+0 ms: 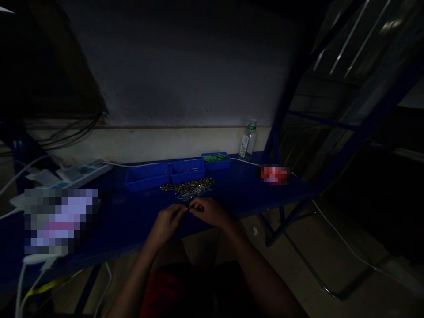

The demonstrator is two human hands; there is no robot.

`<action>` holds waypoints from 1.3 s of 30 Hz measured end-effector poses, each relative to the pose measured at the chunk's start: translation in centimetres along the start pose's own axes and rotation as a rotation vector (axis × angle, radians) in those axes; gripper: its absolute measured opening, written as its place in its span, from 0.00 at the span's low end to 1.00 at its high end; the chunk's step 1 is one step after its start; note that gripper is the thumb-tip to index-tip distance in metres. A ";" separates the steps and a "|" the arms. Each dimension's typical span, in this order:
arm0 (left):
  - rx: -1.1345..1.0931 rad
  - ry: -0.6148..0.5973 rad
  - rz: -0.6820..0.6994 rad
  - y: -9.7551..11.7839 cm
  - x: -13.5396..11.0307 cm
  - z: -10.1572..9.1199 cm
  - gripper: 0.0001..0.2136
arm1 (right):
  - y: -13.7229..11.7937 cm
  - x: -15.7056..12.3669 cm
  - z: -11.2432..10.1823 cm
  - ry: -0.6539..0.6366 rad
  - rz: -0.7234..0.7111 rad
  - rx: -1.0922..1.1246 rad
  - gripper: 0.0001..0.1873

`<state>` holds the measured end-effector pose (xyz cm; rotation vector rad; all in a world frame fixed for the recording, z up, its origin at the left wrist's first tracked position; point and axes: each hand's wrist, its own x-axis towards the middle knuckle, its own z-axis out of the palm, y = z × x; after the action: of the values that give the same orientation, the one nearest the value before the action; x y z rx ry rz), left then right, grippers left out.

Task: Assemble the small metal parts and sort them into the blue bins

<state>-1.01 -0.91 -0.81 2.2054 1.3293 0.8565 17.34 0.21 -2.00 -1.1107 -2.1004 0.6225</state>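
"Pins (194, 193): where did they lie?"

"In a loose, silvery heap on the blue tabletop (238, 190), just beyond the hands. Brass-coloured pieces (195, 184) were piled right behind and against them."

"And the grip?"

"Closed on both sides. The left hand (168, 222) and the right hand (208, 211) met fingertip to fingertip above the near part of the tabletop, pinching a small piece (189, 206) between them. It was too dim to tell what it was."

"What stood behind the heap?"

"Three blue containers in a row: a long left tray (149, 182), a middle tray (188, 177) with a few slim pieces inside, and a right tray (218, 166) with green items in it. A clear bottle (249, 143) stood near the wall, to the right of them."

"Anything at the ends?"

"A white power strip (82, 175) with plugs lay on the left. On the right was a red object (274, 174), too blurred to name."
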 end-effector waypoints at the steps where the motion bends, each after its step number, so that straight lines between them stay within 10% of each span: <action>1: 0.001 0.001 0.001 0.0 0.0 0.0 0.14 | 0.0 0.0 0.0 0.004 0.002 0.005 0.09; 39: -0.011 -0.068 0.060 0.3 0.4 -0.1 0.13 | -0.4 -0.1 -0.1 0.005 -0.005 0.056 0.09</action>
<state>-0.78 -0.65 -0.44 2.2557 1.2296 0.8013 17.24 -0.06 -1.62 -1.0752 -2.0681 0.6713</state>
